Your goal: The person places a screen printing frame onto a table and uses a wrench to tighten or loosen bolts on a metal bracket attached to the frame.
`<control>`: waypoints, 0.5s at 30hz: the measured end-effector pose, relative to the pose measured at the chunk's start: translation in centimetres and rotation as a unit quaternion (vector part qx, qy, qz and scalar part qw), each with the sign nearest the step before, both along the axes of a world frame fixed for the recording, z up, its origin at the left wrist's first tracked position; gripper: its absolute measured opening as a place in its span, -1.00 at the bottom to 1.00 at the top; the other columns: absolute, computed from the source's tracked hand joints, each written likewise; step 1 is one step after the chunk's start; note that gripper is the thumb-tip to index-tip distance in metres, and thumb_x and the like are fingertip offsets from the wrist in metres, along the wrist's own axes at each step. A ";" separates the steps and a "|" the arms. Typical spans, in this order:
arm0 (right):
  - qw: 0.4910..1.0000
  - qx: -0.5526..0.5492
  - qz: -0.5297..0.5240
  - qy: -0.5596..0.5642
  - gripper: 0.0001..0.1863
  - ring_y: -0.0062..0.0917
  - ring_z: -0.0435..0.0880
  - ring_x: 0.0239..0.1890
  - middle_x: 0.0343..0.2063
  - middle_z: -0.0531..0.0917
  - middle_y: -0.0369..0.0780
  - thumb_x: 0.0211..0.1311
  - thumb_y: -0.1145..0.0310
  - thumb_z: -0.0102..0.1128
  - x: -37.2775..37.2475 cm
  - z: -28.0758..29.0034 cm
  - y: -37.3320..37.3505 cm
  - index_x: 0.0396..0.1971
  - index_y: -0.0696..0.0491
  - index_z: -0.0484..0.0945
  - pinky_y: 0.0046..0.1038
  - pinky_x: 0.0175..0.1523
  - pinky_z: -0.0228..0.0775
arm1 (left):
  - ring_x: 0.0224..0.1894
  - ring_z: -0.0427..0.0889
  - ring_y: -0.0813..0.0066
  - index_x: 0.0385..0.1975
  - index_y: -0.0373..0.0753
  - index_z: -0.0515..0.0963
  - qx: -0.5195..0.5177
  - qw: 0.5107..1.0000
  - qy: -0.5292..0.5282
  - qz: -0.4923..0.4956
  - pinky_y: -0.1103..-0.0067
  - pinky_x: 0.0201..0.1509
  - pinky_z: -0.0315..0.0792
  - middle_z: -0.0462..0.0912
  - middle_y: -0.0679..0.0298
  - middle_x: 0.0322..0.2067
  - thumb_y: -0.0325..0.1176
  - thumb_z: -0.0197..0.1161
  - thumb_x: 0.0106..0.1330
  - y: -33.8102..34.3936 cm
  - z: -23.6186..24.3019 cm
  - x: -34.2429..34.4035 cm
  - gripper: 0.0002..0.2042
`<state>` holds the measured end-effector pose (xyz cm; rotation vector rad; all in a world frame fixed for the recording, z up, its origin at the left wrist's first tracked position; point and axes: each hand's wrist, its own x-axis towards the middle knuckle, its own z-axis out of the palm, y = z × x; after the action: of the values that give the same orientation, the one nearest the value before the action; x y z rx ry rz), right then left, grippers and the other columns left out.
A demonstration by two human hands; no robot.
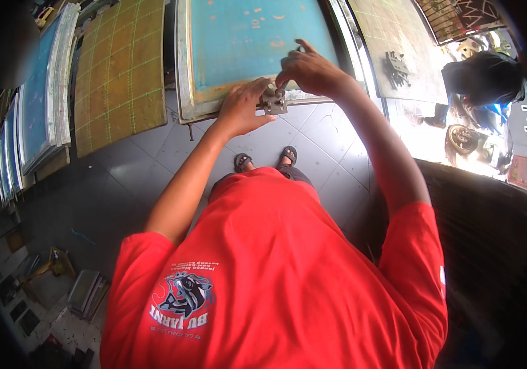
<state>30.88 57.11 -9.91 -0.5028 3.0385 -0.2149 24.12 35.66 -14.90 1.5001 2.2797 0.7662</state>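
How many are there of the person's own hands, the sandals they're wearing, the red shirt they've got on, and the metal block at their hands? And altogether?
Bare left hand and right hand: 2
Black strappy left sandal and right sandal: 2
Red short-sleeved fabric shirt: 1
Grey metal block with bolts: 1
Total: 6

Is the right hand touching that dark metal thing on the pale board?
Apart. The head view plainly shows part of the pale board between the right hand and the dark metal thing.
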 end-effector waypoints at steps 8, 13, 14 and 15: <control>0.962 -0.138 -0.234 0.009 -0.63 -0.21 0.64 -0.29 -0.39 0.59 -0.15 0.23 0.45 0.06 5.2 1.3 -3.6 0.01 -0.19 0.57 -0.22 -0.19 0.48 | 0.25 0.38 0.19 0.28 -0.21 0.24 0.039 0.999 0.033 0.013 0.29 0.30 0.24 0.38 0.12 0.24 -0.14 0.49 -0.07 -0.6 -1.8 0.0 -0.14; 0.876 -0.323 -0.358 0.007 -0.57 -0.05 0.62 -0.29 -0.32 0.59 0.00 0.18 0.52 0.12 11.2 -4.1 -10.3 0.09 0.02 0.47 -0.13 -0.21 0.47 | 0.26 0.37 0.18 0.29 -0.22 0.23 0.028 1.000 0.010 0.009 0.31 0.32 0.24 0.36 0.11 0.24 -0.13 0.49 -0.09 -0.5 -1.4 0.1 -0.12; 0.862 -0.337 -0.378 -0.002 -0.58 -0.03 0.62 -0.28 -0.31 0.59 0.00 0.20 0.52 0.10 11.0 -4.5 -11.0 0.10 0.03 0.45 -0.13 -0.20 0.47 | 0.26 0.37 0.17 0.29 -0.22 0.24 0.028 1.000 0.007 0.007 0.32 0.32 0.24 0.36 0.11 0.25 -0.13 0.49 -0.09 -0.5 -1.3 0.0 -0.13; 0.860 -0.335 -0.386 0.009 -0.58 -0.05 0.62 -0.29 -0.31 0.59 0.00 0.20 0.54 0.12 10.7 -4.6 -11.5 0.10 0.06 0.46 -0.16 -0.21 0.46 | 0.26 0.36 0.16 0.29 -0.22 0.24 0.027 1.000 0.005 0.005 0.32 0.32 0.24 0.36 0.11 0.25 -0.14 0.49 -0.09 -0.6 -1.3 0.0 -0.13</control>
<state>41.59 45.63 -14.46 0.7543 2.9075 -1.3077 24.09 35.10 -16.17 1.5196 2.2924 0.8320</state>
